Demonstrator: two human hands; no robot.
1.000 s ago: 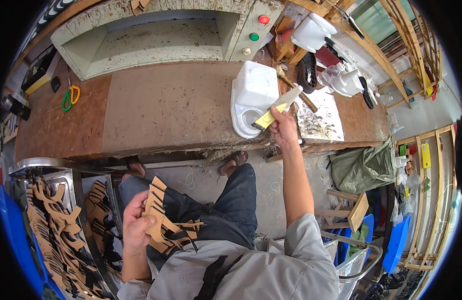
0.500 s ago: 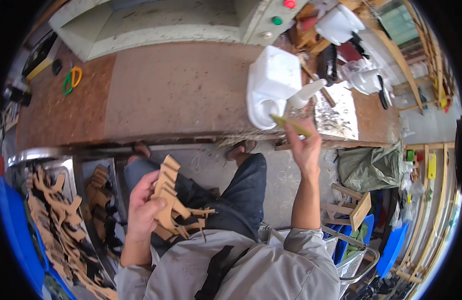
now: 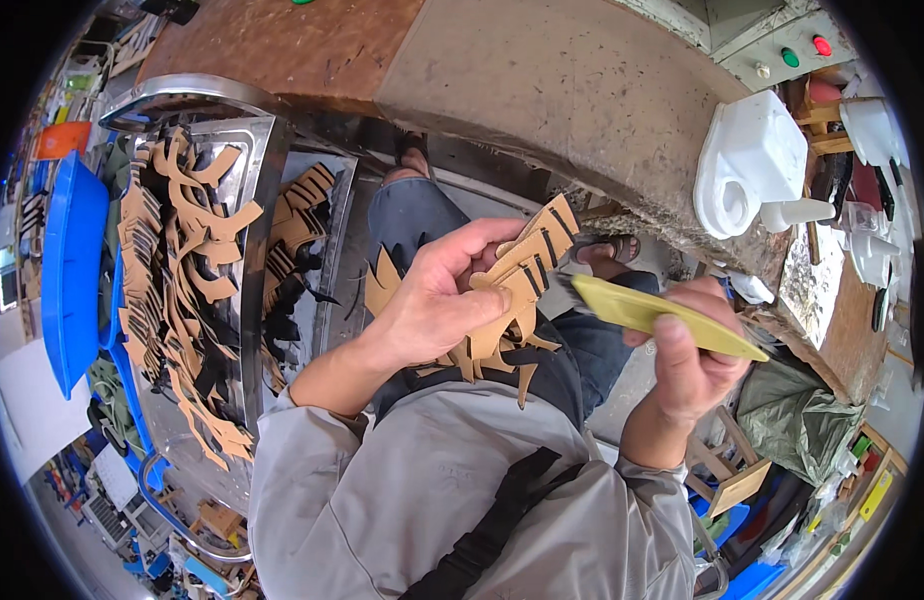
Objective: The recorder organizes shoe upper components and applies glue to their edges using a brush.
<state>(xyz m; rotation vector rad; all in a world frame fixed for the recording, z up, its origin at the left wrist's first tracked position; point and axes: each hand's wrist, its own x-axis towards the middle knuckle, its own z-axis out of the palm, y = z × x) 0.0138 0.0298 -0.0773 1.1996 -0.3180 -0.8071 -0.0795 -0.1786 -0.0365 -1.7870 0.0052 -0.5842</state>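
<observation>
My right hand [image 3: 687,365] has come back from the white jug [image 3: 757,160] on the surface [image 3: 542,75], where it was reaching a second ago. It now grips one yellow-handled brush [image 3: 662,318] over my lap, bristle end pointing left at the work. My left hand [image 3: 437,300] has lifted its bundle of tan cut-out pieces [image 3: 517,290] up to meet it, fingers closed round the stack, thumb on top. I judge the brush is freshly loaded and the coating of the top piece is about to start.

Counting: one brush, one jug with one small white bottle [image 3: 797,212] just beside it. The held bundle is several pieces fanned together; I can't give an exact number. To the left, a metal tray [image 3: 257,150] holds dozens more of the same cut-outs, too many to count, with one blue tub [image 3: 67,260] further left. On the far right, three buttons [image 3: 790,58] sit on a panel.
</observation>
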